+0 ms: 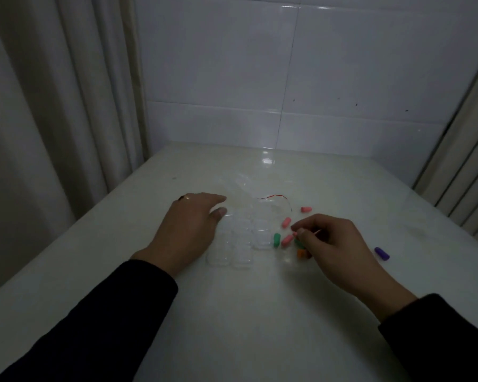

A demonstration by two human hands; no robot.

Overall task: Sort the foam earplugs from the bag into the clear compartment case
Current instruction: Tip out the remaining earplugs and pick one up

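The clear compartment case (240, 238) lies on the white table (249, 312) in the middle. My left hand (188, 227) rests on the case's left side with fingers extended. A clear bag (271, 208) with a red seal strip lies just behind and right of the case. Loose earplugs lie to the right: pink ones (286, 222) (306, 209) (287, 240), a green one (276, 240), an orange one (302, 253) and a purple one (381, 253). My right hand (334, 244) pinches a pink earplug between thumb and forefinger above the green and orange ones.
Tiled wall (287, 78) stands behind the table. Curtains hang at the left (39, 133) and far right (467, 175). The table's left edge runs diagonally near my left sleeve.
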